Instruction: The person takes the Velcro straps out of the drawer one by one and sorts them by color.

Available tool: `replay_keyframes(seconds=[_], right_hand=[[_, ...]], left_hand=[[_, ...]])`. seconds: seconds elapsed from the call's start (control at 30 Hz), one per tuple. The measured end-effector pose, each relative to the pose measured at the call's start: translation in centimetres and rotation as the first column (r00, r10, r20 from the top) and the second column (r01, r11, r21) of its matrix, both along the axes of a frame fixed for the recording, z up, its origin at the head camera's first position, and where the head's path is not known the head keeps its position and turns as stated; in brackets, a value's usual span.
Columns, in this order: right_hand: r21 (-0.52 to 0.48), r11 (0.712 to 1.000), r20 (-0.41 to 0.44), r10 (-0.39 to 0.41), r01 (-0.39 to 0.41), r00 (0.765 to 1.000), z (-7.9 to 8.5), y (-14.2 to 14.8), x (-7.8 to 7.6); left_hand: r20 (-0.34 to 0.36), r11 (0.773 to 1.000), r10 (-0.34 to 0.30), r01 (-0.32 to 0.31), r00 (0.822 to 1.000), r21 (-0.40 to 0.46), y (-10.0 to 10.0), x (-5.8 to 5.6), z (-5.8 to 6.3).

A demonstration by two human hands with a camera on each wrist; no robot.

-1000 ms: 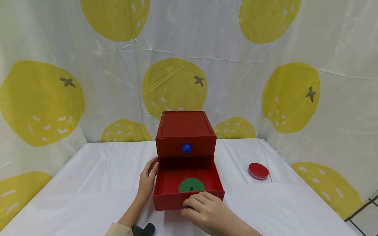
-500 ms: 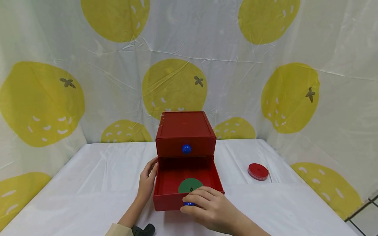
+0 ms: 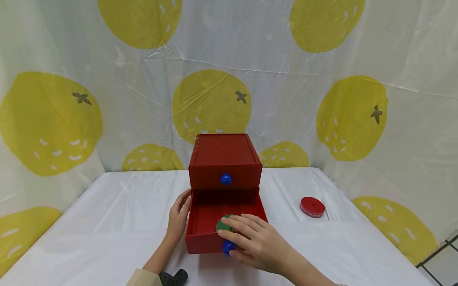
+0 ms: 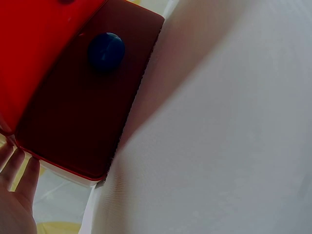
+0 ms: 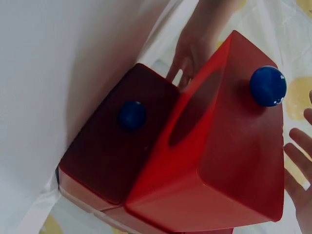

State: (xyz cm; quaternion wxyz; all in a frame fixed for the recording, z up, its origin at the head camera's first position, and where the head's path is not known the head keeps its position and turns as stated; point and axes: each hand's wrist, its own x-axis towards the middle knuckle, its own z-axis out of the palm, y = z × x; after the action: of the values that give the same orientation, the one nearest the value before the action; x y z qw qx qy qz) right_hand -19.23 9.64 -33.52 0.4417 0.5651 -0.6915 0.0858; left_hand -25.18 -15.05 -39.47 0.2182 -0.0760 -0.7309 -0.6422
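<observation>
A red drawer cabinet [image 3: 225, 151] stands mid-table in the head view. Below its closed top drawer, another drawer [image 3: 204, 243] is pulled out, with a blue knob [image 3: 228, 247] on its front. Inside lies a green disc [image 3: 222, 225], partly covered by my right hand [image 3: 255, 242]. That hand's extended fingers reach over the drawer's front edge, its thumb beside the knob. My left hand [image 3: 179, 218] rests its fingers along the cabinet's left side. In the right wrist view, a closed bottom drawer [image 5: 112, 156] shows beneath the pulled-out one.
A red roll of ribbon [image 3: 312, 207] lies on the white-covered table [image 3: 343, 254] to the right. A black curved object [image 3: 175, 278] sits by the left wrist. A lemon-print curtain [image 3: 279, 99] hangs behind the table.
My right hand has let go of the blue knob and moved up over the drawer's front edge, its fingers above the green disc. The left hand and the drawer have stayed put.
</observation>
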Motion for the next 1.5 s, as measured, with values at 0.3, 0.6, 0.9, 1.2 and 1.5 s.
replay_keyframes(seconds=[0.3,0.6,0.9,1.2,1.5], right_hand=[[0.062,0.993,0.067,-0.106,0.102,0.992,0.1,0.3,-0.3],[0.106,0.983,0.118,-0.163,0.151,0.979,-0.2,0.7,-0.5],[0.165,0.959,0.206,-0.262,0.230,0.943,0.6,1.2,-1.0],[0.236,0.941,0.345,-0.314,0.242,0.885,2.0,1.5,-2.1],[0.281,0.951,0.462,-0.249,0.126,0.851,3.2,1.7,-3.6]], left_hand=[[0.003,1.000,0.004,-0.004,1.000,-0.001,-0.5,-1.2,-1.5],[0.019,1.000,0.009,-0.009,1.000,-0.003,-0.4,-1.0,-2.0],[-0.021,1.000,0.000,-0.001,1.000,-0.010,-0.4,-1.1,-1.8],[-0.039,1.000,0.015,-0.015,0.999,0.002,-0.7,-1.5,-1.4],[-0.028,1.000,0.014,-0.014,1.000,-0.001,-0.5,-1.4,-1.7]])
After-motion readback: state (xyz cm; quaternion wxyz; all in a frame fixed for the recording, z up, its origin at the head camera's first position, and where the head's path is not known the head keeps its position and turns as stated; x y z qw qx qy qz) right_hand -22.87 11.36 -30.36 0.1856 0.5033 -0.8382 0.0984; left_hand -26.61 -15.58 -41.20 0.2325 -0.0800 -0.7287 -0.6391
